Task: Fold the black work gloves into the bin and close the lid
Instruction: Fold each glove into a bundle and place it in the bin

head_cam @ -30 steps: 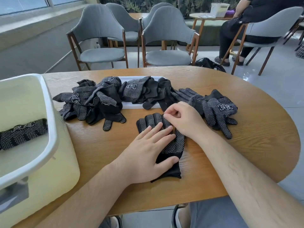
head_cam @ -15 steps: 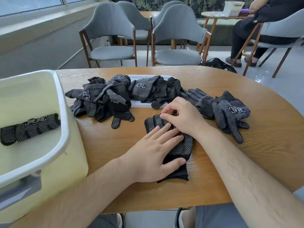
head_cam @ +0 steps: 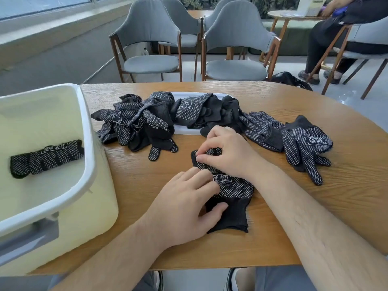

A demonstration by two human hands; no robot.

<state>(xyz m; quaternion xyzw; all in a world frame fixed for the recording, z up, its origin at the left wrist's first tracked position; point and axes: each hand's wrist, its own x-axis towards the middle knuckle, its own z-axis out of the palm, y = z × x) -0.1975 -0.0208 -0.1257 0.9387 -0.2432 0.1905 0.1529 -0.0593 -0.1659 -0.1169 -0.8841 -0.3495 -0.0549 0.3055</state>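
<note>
**Spotter:** Where is it?

**Me:** On the table [head_cam: 346, 185], by the near edge, right of the bin [head_cam: 89, 156] that holds 1 folded glove [head_cam: 47, 158]. The loose pile [head_cam: 147, 120] lies toward the far edge. The glove [head_cam: 235, 186] runs cuff near, fingers far.

**Spotter:** Hands?

**Me:** My left hand [head_cam: 184, 206] lies flat, fingers straight, pressing its palm and cuff. My right hand [head_cam: 228, 152] pinches the finger end, so I expect it to fold that end toward the cuff.

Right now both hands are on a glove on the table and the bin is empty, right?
Not empty: the head view shows one rolled glove lying in the bin. The left hand and right hand are both on the flat glove on the table.
</note>
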